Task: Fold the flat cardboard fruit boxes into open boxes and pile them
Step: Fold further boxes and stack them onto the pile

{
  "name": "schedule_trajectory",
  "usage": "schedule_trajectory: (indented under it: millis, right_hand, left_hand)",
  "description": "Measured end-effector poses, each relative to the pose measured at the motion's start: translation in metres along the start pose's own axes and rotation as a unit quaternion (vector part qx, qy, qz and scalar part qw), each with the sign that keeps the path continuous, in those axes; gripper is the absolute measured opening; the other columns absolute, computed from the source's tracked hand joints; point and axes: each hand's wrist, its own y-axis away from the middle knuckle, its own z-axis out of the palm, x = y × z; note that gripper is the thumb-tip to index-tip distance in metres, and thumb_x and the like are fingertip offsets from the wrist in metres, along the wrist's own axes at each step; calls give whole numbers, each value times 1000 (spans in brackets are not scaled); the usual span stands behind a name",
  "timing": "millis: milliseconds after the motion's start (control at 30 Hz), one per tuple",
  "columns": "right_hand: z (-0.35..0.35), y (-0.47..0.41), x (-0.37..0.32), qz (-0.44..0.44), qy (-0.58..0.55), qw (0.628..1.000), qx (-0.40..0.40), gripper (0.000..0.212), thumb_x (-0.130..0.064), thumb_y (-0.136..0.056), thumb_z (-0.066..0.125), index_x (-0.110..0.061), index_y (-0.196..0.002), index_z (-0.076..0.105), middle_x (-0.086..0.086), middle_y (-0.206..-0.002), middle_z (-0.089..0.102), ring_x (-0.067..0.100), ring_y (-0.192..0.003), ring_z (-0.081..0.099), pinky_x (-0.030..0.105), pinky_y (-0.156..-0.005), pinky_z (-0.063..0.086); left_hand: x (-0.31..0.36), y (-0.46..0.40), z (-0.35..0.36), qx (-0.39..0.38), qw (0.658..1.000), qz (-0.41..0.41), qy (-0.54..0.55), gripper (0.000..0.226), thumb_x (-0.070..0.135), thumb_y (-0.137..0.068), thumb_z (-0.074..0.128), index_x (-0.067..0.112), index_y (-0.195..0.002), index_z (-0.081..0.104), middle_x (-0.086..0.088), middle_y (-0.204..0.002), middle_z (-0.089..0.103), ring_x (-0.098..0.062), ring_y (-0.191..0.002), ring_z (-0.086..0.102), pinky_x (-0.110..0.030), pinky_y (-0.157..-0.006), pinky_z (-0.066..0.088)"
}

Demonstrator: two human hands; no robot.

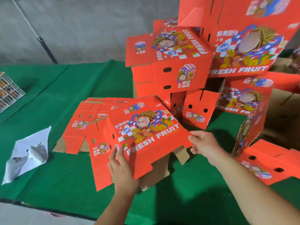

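Observation:
A red "FRESH FRUIT" cardboard box blank (146,132) lies tilted above the stack of flat blanks (84,127) on the green table (65,184). My left hand (121,169) lies against its near left edge with fingers straight, thumb side on the printed face. My right hand (203,145) pinches the blank's right corner between thumb and fingers. Folded red boxes (172,73) are piled behind it, some tipped on their sides.
More folded boxes (243,38) tower at the back right and lie at the right edge (267,163). A crumpled white paper (27,153) sits on the left. A wire crate (8,91) stands at the far left. A dark pole (47,49) leans on the wall.

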Motion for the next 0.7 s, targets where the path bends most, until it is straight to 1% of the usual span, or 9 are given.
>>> schedule_trajectory:
  millis: [100, 200, 267, 333, 400, 467, 567, 633, 700]
  right_hand:
    - [2, 3, -8, -15, 15, 999, 25, 24, -9, -101, 58, -13, -122, 67, 4, -78, 75, 10, -48, 59, 29, -54, 57]
    - [14, 4, -29, -35, -42, 997, 53, 33, -8, -99, 53, -10, -131, 63, -5, -85, 72, 9, -56, 68, 20, -51, 55]
    - [22, 11, -44, -57, -108, 990, 66, 50, -12, -101, 57, -21, -149, 44, -15, -96, 67, 7, -75, 72, 14, -59, 54]
    - [29, 26, -50, -98, -122, 985, 70, 75, -20, -102, 60, -25, -161, 14, -23, -90, 71, -5, -83, 68, 12, -70, 53]
    - [39, 47, -49, -137, -80, 987, 32, 90, -34, -99, 62, -36, -160, -4, -30, -87, 72, -2, -82, 70, 24, -76, 56]
    - [50, 67, -41, -151, -11, 987, -44, 95, -56, -85, 64, -55, -153, -2, -18, -109, 66, 14, -97, 70, 40, -93, 56]
    - [55, 86, -33, -167, 121, 972, -116, 89, -72, -74, 56, -56, -153, 19, -6, -140, 42, 1, -122, 53, 29, -109, 45]
    - [45, 89, -41, -189, 172, 960, -115, 78, -74, -72, 57, -52, -145, 36, -13, -134, 49, -5, -113, 54, 24, -97, 50]
    - [32, 89, -50, -228, 305, 916, -130, 70, -77, -68, 61, -42, -127, 47, -21, -110, 55, 2, -103, 54, 28, -85, 53]
  left_hand:
    - [-1, -15, -14, -68, 974, 157, -151, 123, 17, -53, 80, 43, -160, 26, -5, -166, 20, -42, -131, 39, -55, -106, 40]
    - [9, -31, -22, -80, 959, 249, -110, 82, 27, -76, 67, 37, -154, 44, 9, -162, 37, -31, -107, 51, -44, -95, 42]
    - [21, -41, -23, -53, 961, 262, -73, 59, 34, -89, 54, 33, -147, 54, 14, -153, 48, -28, -97, 54, -40, -89, 40]
    - [39, -49, -20, -52, 957, 283, -46, 54, 25, -93, 47, 33, -146, 56, 17, -148, 53, -29, -99, 58, -39, -86, 37]
    - [62, -56, -17, -50, 952, 302, -2, 53, 10, -98, 53, 31, -146, 56, 16, -144, 56, -28, -109, 59, -39, -93, 38]
    - [88, -63, -16, -38, 947, 310, 72, 46, 10, -101, 52, 24, -145, 58, 10, -138, 59, -20, -121, 58, -38, -102, 40]
    - [116, -69, -16, -29, 944, 281, 172, 44, 11, -102, 46, 15, -144, 58, 2, -133, 60, -17, -127, 55, -35, -107, 42]
    - [123, -70, -15, -18, 942, 267, 202, 43, 10, -102, 45, 14, -142, 60, 2, -129, 61, -19, -125, 55, -36, -107, 42]
    - [128, -69, -13, -13, 939, 249, 238, 42, 10, -102, 45, 14, -141, 61, 6, -126, 61, -19, -122, 56, -34, -105, 43]
